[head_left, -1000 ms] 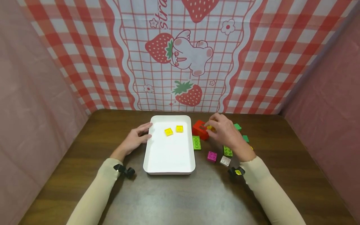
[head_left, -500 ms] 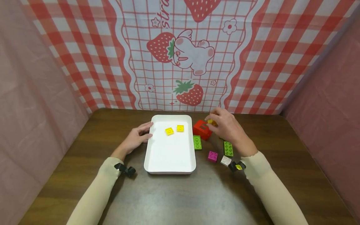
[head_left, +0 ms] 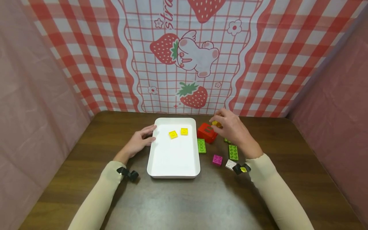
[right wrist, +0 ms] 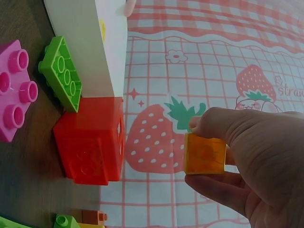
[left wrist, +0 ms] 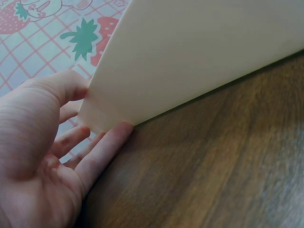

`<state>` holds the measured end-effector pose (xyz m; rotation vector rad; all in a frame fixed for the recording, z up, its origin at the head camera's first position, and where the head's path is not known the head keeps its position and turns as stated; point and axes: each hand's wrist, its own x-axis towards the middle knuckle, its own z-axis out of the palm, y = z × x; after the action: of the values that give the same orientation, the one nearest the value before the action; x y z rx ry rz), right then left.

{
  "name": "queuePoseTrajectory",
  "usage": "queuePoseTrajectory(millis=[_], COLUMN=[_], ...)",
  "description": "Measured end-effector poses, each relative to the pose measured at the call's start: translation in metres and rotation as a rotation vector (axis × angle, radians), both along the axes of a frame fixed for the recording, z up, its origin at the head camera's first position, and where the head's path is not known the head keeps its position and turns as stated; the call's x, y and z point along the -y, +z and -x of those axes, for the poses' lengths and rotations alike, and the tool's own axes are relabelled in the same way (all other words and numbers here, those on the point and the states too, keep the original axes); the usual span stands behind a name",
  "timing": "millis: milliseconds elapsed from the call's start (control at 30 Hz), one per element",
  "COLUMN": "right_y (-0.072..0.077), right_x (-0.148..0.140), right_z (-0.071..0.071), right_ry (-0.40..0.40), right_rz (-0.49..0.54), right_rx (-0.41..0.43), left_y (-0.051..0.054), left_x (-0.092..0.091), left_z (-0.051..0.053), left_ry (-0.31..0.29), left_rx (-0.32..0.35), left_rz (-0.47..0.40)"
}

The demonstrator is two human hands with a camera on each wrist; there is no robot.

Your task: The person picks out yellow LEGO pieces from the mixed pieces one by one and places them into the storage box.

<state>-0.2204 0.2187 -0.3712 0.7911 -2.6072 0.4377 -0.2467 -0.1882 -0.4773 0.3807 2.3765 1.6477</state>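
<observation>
Touching side of white tray (head_left: 173,163) with relaxed left grip (head_left: 138,141); 2 yellow bricks (head_left: 184,131) inside. Just past red block (head_left: 206,132), pinching orange brick (right wrist: 204,154) in right grip (head_left: 231,126). Could clip red block on low carry, or drop brick from loose pinch.

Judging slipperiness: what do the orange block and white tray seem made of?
Orange block: probably translucent plastic, smooth; a darker shape shows through. White tray: likely plastic, satin; evenly coloured walls and rounded corners, though coated metal is possible.

Strawberry-print cloth (head_left: 187,60) behind wooden table (head_left: 178,204)
</observation>
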Motion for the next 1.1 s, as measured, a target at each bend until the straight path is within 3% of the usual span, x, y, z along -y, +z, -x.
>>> queuePoseTrajectory(millis=[767,1100], right_y=[-0.007,-0.008], right_x=[0.021,0.031], right_z=[0.004,0.009], right_ry=[-0.039,-0.019], right_rz=[-0.007,-0.006], right_rx=[0.207,0.217], left_y=[0.0,0.0], left_x=[0.001,0.0], left_z=[0.001,0.001], left_ry=[0.005,0.001], left_rx=[-0.001,0.004], left_rz=[-0.003,-0.003])
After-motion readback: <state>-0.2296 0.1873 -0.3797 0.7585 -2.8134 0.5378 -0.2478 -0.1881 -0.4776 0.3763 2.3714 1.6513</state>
